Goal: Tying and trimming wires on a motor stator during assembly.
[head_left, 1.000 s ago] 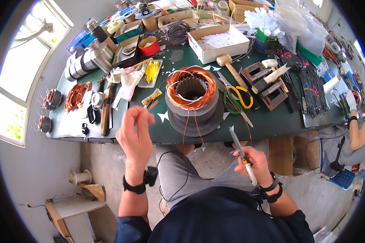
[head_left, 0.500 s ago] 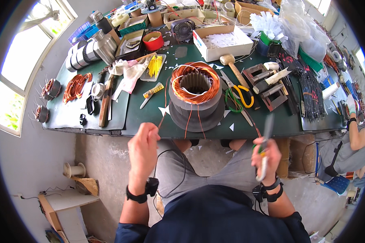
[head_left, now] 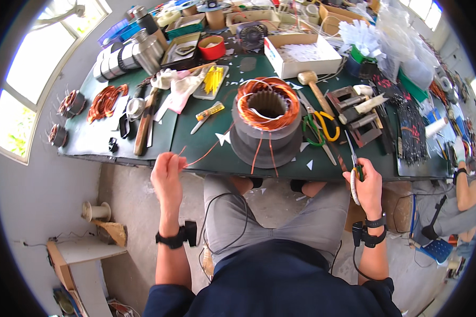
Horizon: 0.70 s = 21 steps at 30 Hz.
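Observation:
A copper-wound motor stator [head_left: 268, 103] sits upright on a dark grey round stand [head_left: 243, 150] at the table's front. Two copper wire ends [head_left: 256, 153] hang down its front, and a third copper wire [head_left: 209, 153] runs left. My left hand [head_left: 167, 171] pinches this third wire between thumb and fingers at the table edge. To the stator's right, my right hand [head_left: 367, 185] grips scissors [head_left: 353, 174] with a white-wrapped handle, blades pointing up. Green-handled scissors [head_left: 314, 134] and yellow-handled scissors [head_left: 328, 127] lie beside the stand.
Behind the scissors are a wooden-handled mallet [head_left: 317, 87] and metal clamps [head_left: 357, 113]. At left lie a yellow-handled knife [head_left: 209, 113], yellow strips [head_left: 213, 79] and a copper wire bundle [head_left: 107, 103]. An open white box [head_left: 301, 66] stands behind. Another person [head_left: 463, 179] is at far right.
My left hand has moved left, and the wire now slants out toward it. My right hand has shifted right and up with the scissors. The table appears slightly shifted in the view.

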Each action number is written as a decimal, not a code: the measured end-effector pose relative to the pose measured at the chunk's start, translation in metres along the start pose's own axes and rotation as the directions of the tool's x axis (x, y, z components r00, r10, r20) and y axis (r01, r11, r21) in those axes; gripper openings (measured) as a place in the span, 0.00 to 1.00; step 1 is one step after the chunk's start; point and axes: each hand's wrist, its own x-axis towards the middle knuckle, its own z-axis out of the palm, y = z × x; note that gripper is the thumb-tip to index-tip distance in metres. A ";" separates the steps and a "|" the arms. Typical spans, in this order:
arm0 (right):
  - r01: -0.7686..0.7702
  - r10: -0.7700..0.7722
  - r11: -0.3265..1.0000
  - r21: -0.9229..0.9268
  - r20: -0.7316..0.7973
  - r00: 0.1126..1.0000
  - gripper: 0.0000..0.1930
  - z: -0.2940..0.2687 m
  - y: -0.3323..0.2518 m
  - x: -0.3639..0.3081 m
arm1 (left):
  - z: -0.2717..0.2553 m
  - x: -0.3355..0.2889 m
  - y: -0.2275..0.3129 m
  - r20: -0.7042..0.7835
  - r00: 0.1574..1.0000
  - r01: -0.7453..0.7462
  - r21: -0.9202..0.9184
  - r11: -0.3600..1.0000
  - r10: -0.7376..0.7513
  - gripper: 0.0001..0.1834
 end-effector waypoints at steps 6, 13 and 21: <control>0.149 -0.132 0.965 -0.218 0.089 0.987 0.23 0.021 -0.026 0.015 | 0.001 0.034 -0.033 0.203 0.939 -0.338 0.679 0.652 0.276 0.06; 0.285 -0.292 0.909 -0.303 0.024 0.956 0.22 0.046 -0.031 0.034 | 0.002 0.041 -0.029 0.309 0.943 -0.310 0.667 0.677 0.127 0.06; 0.271 -0.277 0.914 -0.303 0.025 0.961 0.28 0.044 -0.027 0.031 | -0.019 0.052 0.003 0.262 0.943 -0.328 0.642 0.692 0.204 0.10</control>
